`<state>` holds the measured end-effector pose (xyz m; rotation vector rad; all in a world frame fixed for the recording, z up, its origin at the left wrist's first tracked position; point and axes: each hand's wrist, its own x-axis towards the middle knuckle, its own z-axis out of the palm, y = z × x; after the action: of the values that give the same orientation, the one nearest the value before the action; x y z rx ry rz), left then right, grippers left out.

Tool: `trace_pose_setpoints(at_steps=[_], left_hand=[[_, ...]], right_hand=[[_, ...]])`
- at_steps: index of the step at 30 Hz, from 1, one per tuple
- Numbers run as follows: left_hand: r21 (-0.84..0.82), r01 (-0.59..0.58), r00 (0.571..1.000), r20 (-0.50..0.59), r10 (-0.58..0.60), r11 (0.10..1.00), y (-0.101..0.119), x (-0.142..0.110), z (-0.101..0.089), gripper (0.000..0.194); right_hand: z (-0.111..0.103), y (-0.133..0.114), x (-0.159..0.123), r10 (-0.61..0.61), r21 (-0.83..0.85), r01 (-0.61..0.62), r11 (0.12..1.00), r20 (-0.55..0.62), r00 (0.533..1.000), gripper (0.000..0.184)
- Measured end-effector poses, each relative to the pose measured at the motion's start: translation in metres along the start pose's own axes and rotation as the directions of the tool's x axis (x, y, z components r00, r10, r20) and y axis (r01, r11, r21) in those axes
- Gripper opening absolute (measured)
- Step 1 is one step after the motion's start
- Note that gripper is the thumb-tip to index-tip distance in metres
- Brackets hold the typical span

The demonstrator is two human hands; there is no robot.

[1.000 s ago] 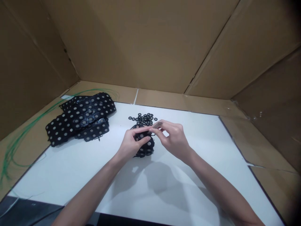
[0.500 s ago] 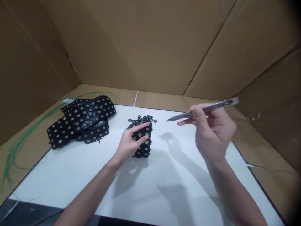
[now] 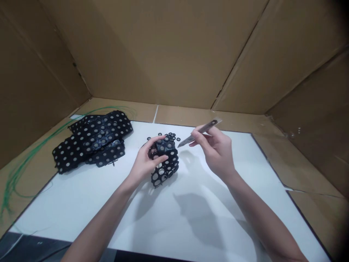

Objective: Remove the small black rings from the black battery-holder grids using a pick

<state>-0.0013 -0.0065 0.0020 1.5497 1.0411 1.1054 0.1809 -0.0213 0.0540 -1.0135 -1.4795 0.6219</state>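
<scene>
My left hand point(image 3: 148, 158) grips a black rubbery sheet with round holes point(image 3: 171, 160) between thumb and fingers. The sheet is bent over, with dark raised rings on its upper part and open holes at its lower end. In my right hand point(image 3: 215, 147) is a slim pointed tool point(image 3: 201, 131), grey at the tip and dark toward the back; its exact kind is unclear. The tip is close to the sheet's right edge, and I cannot tell if it touches. Several small black rings point(image 3: 172, 135) lie just behind the sheet.
A pile of black sheets with round holes point(image 3: 71, 151) lies at the left on the white board point(image 3: 81, 203). Thin green strands point(image 3: 32, 149) curve along the left edge. Cardboard walls point(image 3: 152, 54) enclose the back and sides. A dark strip runs along the front edge.
My right hand has brought the pointed tool left, close to the sheet. My left hand has tilted and bent the sheet, so its raised rings and open lower end now show.
</scene>
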Motion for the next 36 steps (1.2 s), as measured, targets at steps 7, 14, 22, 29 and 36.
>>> trace_pose_setpoints(at_steps=[7,14,22,29,36], left_hand=[[0.124,0.043,0.984,-0.18,-0.02,0.991,-0.009,0.001,0.002,0.011],[0.031,0.119,0.991,-0.062,-0.117,0.992,-0.005,0.002,0.004,0.039],[-0.158,0.125,0.947,-0.274,-0.165,0.98,-0.014,0.001,0.005,0.036],[-0.373,0.142,0.957,-0.186,-0.224,0.917,-0.004,0.001,0.003,0.061],[-0.474,0.154,0.987,0.029,-0.159,0.867,0.006,0.003,0.001,0.065]], right_hand=[[0.006,0.009,-0.001,0.049,0.015,-0.05,0.999,0.055,0.997,0.011],[0.008,0.014,0.001,0.083,0.039,-0.085,0.996,0.047,0.995,0.014],[0.01,0.017,0.002,0.086,0.029,-0.088,0.996,0.049,0.995,0.016],[0.009,0.018,0.003,0.08,0.055,-0.08,0.995,0.006,0.997,0.014],[0.002,0.016,0.009,0.063,0.081,-0.054,0.995,-0.111,0.992,0.013]])
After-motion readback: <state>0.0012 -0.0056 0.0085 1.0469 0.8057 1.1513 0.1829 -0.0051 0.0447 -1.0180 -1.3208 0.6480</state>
